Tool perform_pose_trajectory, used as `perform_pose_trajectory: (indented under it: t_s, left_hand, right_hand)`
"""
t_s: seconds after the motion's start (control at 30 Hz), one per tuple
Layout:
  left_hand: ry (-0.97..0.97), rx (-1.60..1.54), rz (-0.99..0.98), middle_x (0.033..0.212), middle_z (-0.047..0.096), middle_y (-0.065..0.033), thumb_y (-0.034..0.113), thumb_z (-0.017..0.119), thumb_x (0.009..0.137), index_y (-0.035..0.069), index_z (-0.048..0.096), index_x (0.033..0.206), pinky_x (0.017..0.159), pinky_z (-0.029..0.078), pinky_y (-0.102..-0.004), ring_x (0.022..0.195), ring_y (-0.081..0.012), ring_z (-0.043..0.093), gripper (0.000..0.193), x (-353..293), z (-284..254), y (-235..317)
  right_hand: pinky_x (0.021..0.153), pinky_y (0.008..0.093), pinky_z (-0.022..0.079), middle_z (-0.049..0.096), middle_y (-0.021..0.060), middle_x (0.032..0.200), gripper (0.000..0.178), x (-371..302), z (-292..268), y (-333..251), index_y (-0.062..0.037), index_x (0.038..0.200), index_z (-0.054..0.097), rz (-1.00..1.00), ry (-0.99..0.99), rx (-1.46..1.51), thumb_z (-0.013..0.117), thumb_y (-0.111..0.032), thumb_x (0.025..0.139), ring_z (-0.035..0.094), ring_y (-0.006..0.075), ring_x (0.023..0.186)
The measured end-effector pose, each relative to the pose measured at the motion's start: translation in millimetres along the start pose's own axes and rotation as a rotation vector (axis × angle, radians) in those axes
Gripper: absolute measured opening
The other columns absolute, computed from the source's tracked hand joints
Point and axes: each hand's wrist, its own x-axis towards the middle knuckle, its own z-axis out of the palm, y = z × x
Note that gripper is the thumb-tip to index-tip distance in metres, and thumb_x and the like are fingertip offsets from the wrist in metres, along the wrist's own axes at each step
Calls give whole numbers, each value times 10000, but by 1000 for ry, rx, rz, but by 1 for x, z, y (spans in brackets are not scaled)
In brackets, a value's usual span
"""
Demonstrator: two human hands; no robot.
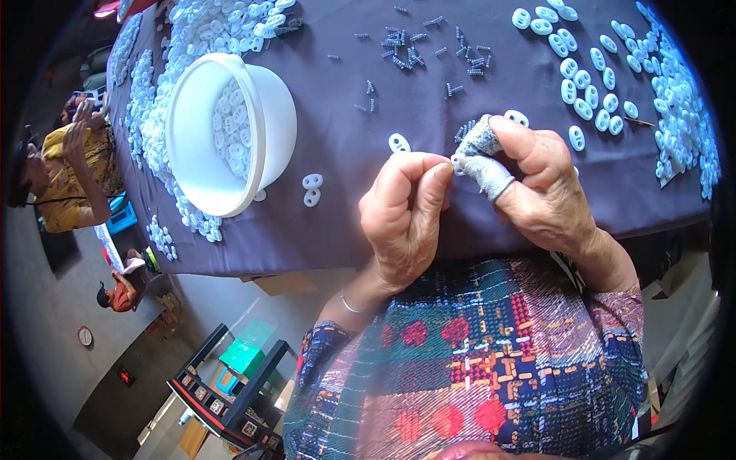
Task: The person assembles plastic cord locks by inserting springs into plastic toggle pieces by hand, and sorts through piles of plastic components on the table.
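Over the near part of the cloth, my two hands meet fingertip to fingertip. My right hand point(548, 184), with worn grey coverings on the thumb and forefinger, pinches a small white two-hole piece point(459, 164). The thumb and forefinger of my left hand point(406, 211) are pressed together against its left side; what they hold is hidden. Just beyond my left hand lies a white oval two-hole piece point(399, 142). Small dark coil springs point(464, 131) lie by my right fingertips, and another white oval piece point(517, 118) shows behind that hand.
A white tub point(270, 115) holding white pieces stands left, beside a large heap of them point(153, 138). Loose springs point(402, 47) are scattered at the far middle. More white pieces point(682, 100) spread along the right. People point(80, 169) are beyond the table's left side.
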Motion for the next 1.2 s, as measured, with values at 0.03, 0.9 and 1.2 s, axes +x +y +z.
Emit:
perform_pose_trajectory:
  t_s: [0.03, 0.9, 1.2]
  left_hand:
    - [15, -8, 54, 737, 592, -26, 63, 616, 884, -22, 595, 904, 532, 423, -190, 593, -62, 517, 89, 0, 0, -3]
    - [-25, -56, -32, 772, 608, -26, 121, 596, 911, -28, 608, 927, 574, 440, -182, 618, -58, 534, 150, 9, -7, 0]
    - [-41, -2, -8, 768, 599, -13, 123, 599, 910, -22, 610, 925, 577, 427, -171, 627, -50, 524, 146, 9, -7, 0]
  right_hand:
    - [534, 238, 414, 596, 32, 685, 74, 1, 0, 0, 20, 875, 567, -15, -4, 11, 605, 0, 814, 530, 89, 583]
    - [419, 182, 341, 544, -28, 673, 50, 2, 6, 1, 1, 894, 564, 13, 51, 50, 590, -21, 858, 455, 20, 484]
    - [414, 201, 342, 535, -6, 651, 58, 2, 6, 2, 6, 868, 570, -61, 56, 4, 611, -5, 828, 456, 39, 459]
